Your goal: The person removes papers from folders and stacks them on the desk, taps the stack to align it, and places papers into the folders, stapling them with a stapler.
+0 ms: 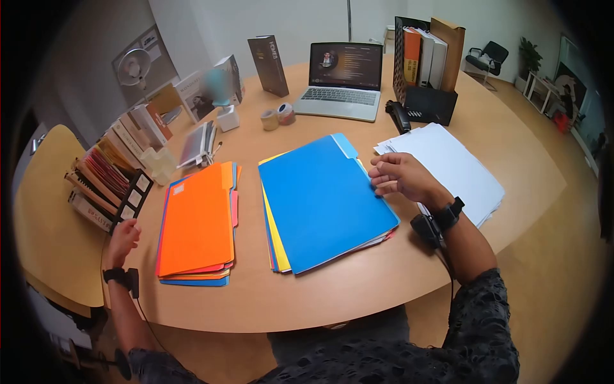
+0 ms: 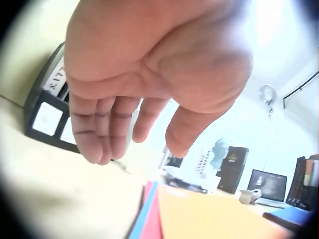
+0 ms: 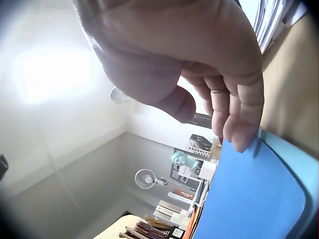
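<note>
Right hand [image 1: 404,177]: loosely bent, empty, at edge of blue folder [image 1: 326,205]; contact unclear. Left hand [image 1: 125,241]: relaxed, empty, beside orange folder [image 1: 195,224]. Folders top counter [image 1: 249,307] stacks. Step, seemingly: reaching; next calls for edge pinch.

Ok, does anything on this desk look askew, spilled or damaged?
Slightly askew: the yellow folder juts out at an angle beneath the blue folder, and the white papers have uneven edges. Nothing looks spilled or damaged.

On the table [image 1: 377,278], folders [image 1: 326,205] lie before the laptop [image 1: 342,89], left of papers [image 1: 454,166].
</note>
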`<state>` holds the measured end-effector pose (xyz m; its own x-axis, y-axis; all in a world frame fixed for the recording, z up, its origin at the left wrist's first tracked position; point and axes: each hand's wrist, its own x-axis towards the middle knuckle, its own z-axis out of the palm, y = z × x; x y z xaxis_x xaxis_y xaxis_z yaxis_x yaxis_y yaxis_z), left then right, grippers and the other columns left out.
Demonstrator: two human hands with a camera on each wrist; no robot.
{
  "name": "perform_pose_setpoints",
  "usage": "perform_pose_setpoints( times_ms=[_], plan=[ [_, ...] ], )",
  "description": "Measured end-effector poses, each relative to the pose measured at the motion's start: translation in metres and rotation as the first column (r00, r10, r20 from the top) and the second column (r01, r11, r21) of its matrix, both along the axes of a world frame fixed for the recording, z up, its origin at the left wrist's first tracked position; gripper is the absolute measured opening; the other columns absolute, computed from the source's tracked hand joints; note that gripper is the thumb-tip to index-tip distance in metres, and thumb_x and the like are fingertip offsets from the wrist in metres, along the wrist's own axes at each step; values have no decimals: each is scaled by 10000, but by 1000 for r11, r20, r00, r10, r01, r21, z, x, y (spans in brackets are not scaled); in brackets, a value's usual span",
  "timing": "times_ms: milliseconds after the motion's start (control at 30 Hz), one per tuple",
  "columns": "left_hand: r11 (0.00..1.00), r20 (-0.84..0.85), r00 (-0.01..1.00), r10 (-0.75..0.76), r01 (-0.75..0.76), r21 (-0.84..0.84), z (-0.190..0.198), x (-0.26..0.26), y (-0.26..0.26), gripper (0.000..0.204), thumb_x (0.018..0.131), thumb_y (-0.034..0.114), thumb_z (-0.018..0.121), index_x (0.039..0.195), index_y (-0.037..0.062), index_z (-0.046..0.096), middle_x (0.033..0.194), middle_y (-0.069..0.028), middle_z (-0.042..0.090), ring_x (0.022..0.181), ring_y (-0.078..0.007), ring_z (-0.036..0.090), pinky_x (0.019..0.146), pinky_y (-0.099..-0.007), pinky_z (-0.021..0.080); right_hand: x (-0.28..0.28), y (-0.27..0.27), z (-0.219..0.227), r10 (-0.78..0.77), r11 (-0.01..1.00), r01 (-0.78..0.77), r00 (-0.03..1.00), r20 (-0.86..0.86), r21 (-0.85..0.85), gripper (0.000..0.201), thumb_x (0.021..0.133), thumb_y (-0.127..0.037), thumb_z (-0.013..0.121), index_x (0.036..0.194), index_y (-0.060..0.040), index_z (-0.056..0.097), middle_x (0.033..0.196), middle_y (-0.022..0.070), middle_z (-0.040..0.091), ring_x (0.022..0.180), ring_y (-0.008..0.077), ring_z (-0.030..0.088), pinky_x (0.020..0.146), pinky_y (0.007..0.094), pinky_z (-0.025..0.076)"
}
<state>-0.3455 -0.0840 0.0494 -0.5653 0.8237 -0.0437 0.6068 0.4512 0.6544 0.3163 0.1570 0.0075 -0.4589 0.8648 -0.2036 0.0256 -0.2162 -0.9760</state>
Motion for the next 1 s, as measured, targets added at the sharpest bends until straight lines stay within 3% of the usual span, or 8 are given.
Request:
perform_pose_setpoints(
  times_ms=[100, 233, 300, 400, 500, 633, 800, 1000],
  plan=[
    [941, 135, 968, -213, 166, 296, 23, 86, 26, 392, 958, 222, 602, 1277, -2, 561, 962, -24, 623, 841, -91, 590, 698, -243, 495, 4, 4, -2, -29, 999, 29, 999, -37, 19, 355, 972, -154, 557, 1243, 64, 484, 1047, 128, 590, 947, 201, 617, 779, 338, 597],
    [817, 155, 804, -574, 549, 175, 13, 226, 66, 419, 970, 253, 585, 1283, -25, 557, 1069, -85, 654, 953, -138, 612, 779, -278, 504, 4, 8, -4, -12, 1000, 13, 998, -55, 18, 355, 965, -136, 558, 1254, 56, 482, 1042, 121, 587, 968, 206, 612, 785, 365, 604],
    [675, 11, 681, -733, 724, 139, -15, 272, 87, 431, 957, 259, 599, 1293, -9, 566, 1112, -91, 654, 972, -159, 612, 860, -300, 497, 4, 5, -3, -14, 1000, 14, 998, -60, 10, 354, 963, -131, 559, 1255, 54, 482, 1045, 121, 588, 972, 209, 612, 785, 373, 605],
    [698, 73, 694, -716, 714, 54, -33, 313, 98, 466, 953, 276, 608, 1305, -24, 556, 1137, -123, 654, 1011, -206, 618, 919, -332, 485, 3, 4, -1, -3, 1000, 2, 996, -90, -13, 360, 964, -134, 566, 1268, 39, 483, 1058, 123, 592, 979, 223, 609, 793, 397, 603],
    [714, 15, 715, -699, 698, 53, -34, 318, 101, 525, 936, 325, 636, 1283, -61, 556, 1073, -162, 673, 942, -218, 635, 850, -343, 507, 2, 4, 0, -28, 997, 20, 992, -119, -70, 365, 967, -133, 568, 1277, 39, 478, 1057, 128, 608, 970, 219, 628, 803, 411, 600],
    [750, 222, 720, -658, 654, 102, -32, 310, 103, 529, 959, 326, 609, 1296, -75, 537, 1041, -136, 661, 922, -188, 621, 829, -311, 511, -1, 3, 8, -40, 993, 19, 981, -189, -113, 352, 990, -164, 539, 1276, 36, 494, 1056, 126, 635, 950, 208, 652, 798, 395, 595],
    [847, 510, 684, -522, 487, 213, -42, 295, 115, 508, 1020, 338, 514, 1318, -73, 496, 1065, -125, 633, 863, -154, 615, 785, -272, 531, -24, -6, 31, 130, 987, -154, 933, -334, -46, 357, 1037, -224, 439, 1259, 33, 548, 1066, 91, 662, 949, 162, 659, 835, 321, 555],
    [804, 682, 425, -595, 325, 498, -24, 283, 121, 490, 1029, 420, 456, 1235, -19, 529, 1065, -125, 621, 809, -167, 624, 712, -288, 557, -78, -32, 74, 357, 914, -320, 926, -122, 248, 366, 1028, -263, 445, 1261, -9, 567, 1076, 53, 623, 937, 151, 623, 802, 326, 538]
  ],
)
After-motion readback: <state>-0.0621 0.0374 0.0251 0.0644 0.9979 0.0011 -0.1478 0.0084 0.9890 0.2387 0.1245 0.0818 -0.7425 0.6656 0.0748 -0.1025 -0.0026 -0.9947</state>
